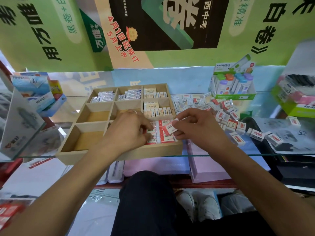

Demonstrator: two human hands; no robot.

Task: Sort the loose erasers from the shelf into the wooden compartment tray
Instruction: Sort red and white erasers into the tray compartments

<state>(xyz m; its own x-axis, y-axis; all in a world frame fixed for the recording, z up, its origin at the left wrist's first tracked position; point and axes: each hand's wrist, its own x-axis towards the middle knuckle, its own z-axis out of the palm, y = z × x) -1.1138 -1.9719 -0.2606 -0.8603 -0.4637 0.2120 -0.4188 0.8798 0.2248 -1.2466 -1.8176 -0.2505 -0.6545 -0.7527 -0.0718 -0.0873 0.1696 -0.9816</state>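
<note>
You're working at a glass shelf point(221, 155) w/ the wooden compartment tray point(119, 155) sitting at its front edge, a three-by-three grid. Back row and the right-hand middle cell are already holding packed erasers; the left and centre cells of the middle and front rows are showing bare wood where your hands aren't covering them. The loose erasers point(221, 109) are lying in a heap on the glass just right of the tray, w/ a few strays trailing off toward the far right. Your left hand point(129, 132) is reaching into the front right cell, fingers curled down onto the red-and-white erasers already stacked there; can't tell if it's pinching one or just pressing them flat. Your right hand point(196, 128) is pinching one eraser point(167, 129) btwn thumb and fingertips, holding it tilted over that same cell. Judging by looks, these are light, small, stiff blocks in slick paper sleeves, prob. not fragile but easy to let slide. Best hold is across the short sides, thumb opposite fingers, so the sleeve isn't slipping off as you're seating it flat beside its neighbours.
</note>
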